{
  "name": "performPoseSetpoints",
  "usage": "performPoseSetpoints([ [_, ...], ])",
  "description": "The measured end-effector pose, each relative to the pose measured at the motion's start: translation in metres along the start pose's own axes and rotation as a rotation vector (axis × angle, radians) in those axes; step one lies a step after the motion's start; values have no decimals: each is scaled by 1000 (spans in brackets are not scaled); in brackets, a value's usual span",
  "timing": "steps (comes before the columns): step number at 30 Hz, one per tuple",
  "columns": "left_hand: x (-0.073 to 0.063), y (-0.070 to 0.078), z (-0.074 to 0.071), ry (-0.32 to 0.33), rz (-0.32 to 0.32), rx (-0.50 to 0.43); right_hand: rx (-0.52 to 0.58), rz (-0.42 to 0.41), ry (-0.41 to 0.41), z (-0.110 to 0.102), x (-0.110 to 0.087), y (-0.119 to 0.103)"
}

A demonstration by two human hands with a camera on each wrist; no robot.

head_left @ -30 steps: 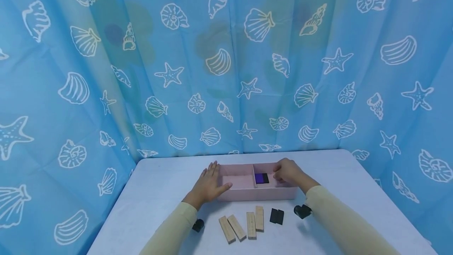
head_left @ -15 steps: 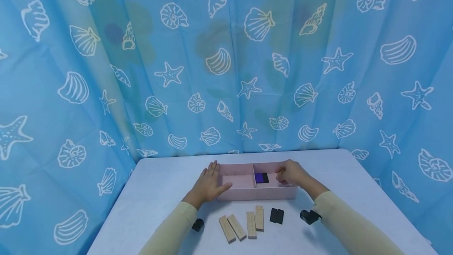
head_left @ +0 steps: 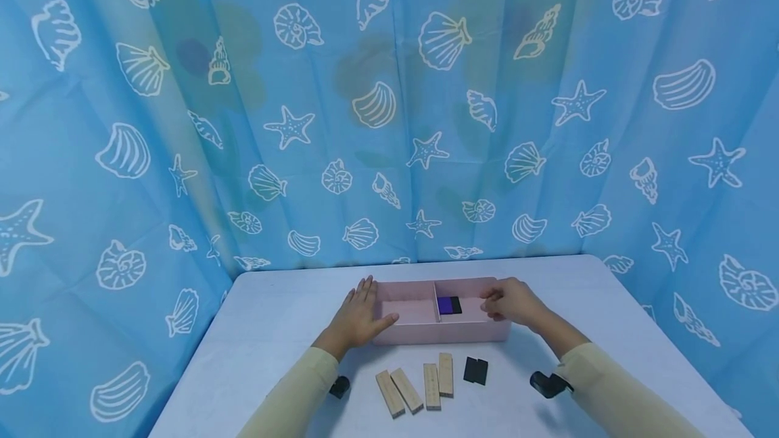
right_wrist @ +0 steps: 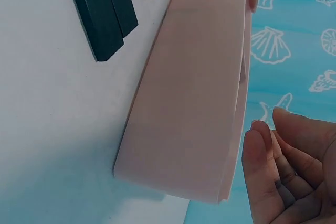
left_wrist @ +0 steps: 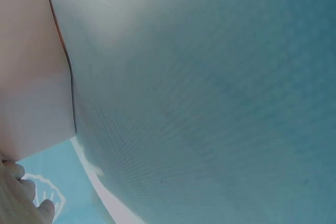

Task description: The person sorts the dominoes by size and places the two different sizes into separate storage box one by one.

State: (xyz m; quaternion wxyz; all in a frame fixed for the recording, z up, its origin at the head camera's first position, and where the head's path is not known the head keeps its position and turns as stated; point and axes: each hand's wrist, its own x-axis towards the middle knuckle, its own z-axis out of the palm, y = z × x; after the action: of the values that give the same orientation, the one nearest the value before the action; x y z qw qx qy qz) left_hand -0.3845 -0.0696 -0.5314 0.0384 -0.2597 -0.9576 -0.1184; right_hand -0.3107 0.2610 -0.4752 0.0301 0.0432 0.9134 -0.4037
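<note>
A pink box (head_left: pixel 441 334) with a divider stands on the table. Its right compartment holds a purple block (head_left: pixel 446 305) beside a black block (head_left: pixel 457 305). My left hand (head_left: pixel 358 316) rests on the box's left end, fingers straight and thumb spread along the near rim. At the right end, my right hand (head_left: pixel 517 301) hovers by the rim with loosely bent fingers. In the right wrist view, no object shows between the thumb and fingers of my right hand (right_wrist: pixel 294 169). The left wrist view mostly shows cloth, with the box (left_wrist: pixel 34 72) at its left edge.
In front of the box lie several pale wooden blocks (head_left: pixel 408 391). Right of them sit two flat black blocks (head_left: pixel 476 371), touching, also in the right wrist view (right_wrist: pixel 100 19). A blue shell-patterned curtain (head_left: pixel 389 154) hangs behind the white table (head_left: pixel 292 303).
My right hand has drawn back to the right, from over the right compartment to the box's right end. The left hand and the blocks have stayed put.
</note>
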Motion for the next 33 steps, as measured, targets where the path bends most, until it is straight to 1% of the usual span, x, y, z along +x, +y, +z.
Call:
performPoseSetpoints([
  [3,0,0,0,-2,-3,-1,12,14,2,0,-5,1],
  [13,2,-2,4,4,-3,0,46,19,8,2,-19,9],
  [21,0,0,1,-2,-5,-4,58,29,15,9,-33,17],
  [30,1,-1,1,12,2,-6,45,42,-11,17,-38,22],
  [33,0,0,1,0,-2,-18,39,58,-19,22,-40,27],
])
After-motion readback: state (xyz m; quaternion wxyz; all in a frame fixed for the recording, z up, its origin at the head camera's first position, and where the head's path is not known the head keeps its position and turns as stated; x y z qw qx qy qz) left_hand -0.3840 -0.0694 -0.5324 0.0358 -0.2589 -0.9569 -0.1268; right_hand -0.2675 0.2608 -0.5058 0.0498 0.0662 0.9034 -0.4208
